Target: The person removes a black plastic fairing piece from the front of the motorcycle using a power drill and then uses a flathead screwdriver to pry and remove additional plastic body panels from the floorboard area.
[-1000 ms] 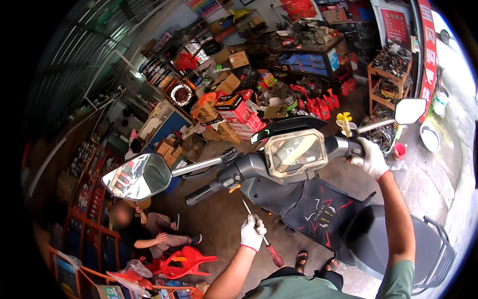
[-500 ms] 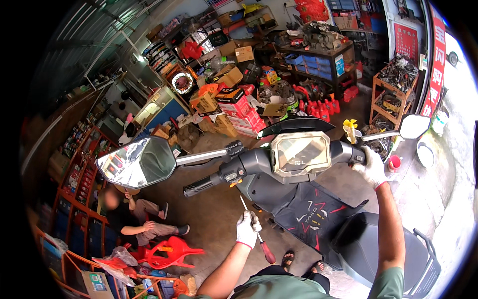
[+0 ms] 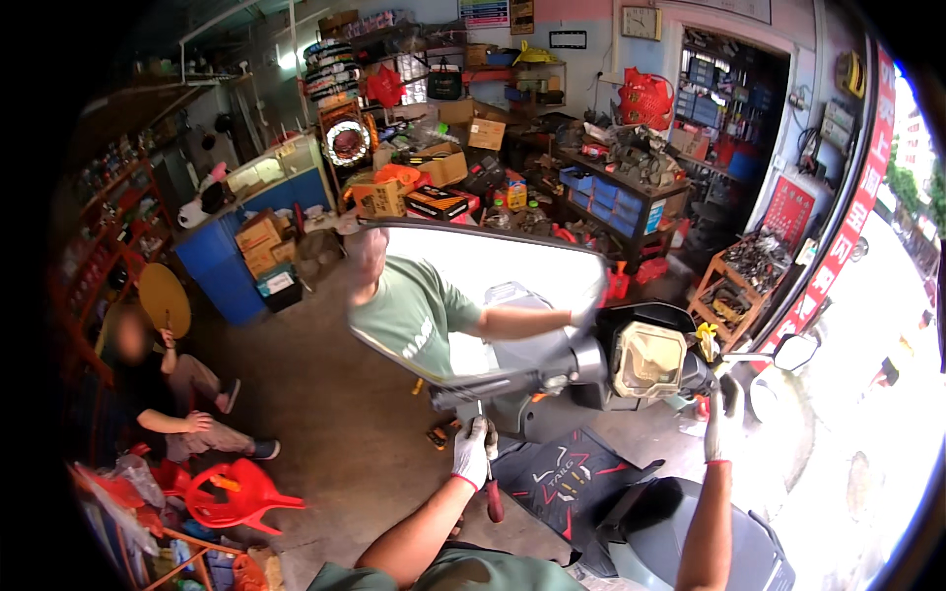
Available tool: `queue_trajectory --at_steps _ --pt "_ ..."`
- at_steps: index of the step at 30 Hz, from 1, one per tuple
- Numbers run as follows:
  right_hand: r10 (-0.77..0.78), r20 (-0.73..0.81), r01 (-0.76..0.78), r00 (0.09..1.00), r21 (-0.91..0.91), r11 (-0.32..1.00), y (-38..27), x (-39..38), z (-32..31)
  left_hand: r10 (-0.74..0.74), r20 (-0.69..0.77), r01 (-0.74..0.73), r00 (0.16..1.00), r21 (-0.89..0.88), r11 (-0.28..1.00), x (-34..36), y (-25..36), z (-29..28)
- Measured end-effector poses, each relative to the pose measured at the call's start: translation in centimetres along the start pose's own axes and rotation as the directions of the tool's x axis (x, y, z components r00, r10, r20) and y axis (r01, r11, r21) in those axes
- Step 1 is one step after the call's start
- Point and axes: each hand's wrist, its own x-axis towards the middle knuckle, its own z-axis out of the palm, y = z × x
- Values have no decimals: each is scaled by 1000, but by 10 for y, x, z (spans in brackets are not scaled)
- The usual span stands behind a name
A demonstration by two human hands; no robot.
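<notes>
My left hand [image 3: 475, 453], in a white glove, is closed around a screwdriver [image 3: 495, 502] with a red handle. Its shaft points up toward the underside of the scooter's left handlebar [image 3: 493, 386]. My right hand [image 3: 724, 424], also gloved, is wrapped around the right handlebar grip, which it mostly hides. Between the bars sits a tan-framed display [image 3: 650, 361]. A large left mirror [image 3: 473, 286] rises close in front of me, reflecting a green shirt and an arm. The smaller-looking right mirror [image 3: 794, 351] stands beyond my right hand.
Below lie the scooter's black floor mat [image 3: 567, 483] and dark seat [image 3: 655, 517]. At left a person [image 3: 172, 394] sits near a red plastic chair [image 3: 236, 492]. Cartons [image 3: 439, 163], a parts bench [image 3: 631, 187] and an orange tool rack [image 3: 739, 286] stand farther back.
My view has tilted up, and the left mirror now looms larger in front of me. The screwdriver stands more upright, nearer the left handlebar. My right hand stays at its grip.
</notes>
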Motion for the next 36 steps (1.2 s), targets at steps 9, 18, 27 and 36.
queue_trajectory --at_steps 9,18,27,36 --pt "169 79 -186 982 514 837 -115 -137 116 14 217 -53 976 176 983 43 31 -33" --pt "-15 -154 15 988 2 1000 -277 -190 202 -190 454 54 871 295 954 51 40 -37" --pt "-65 -127 53 990 -94 994 -288 -197 237 -189 502 71 844 244 967 51 19 -28" --pt "-65 -180 -1 982 -342 940 -294 -196 251 -202 487 86 850 249 965 52 23 -30"
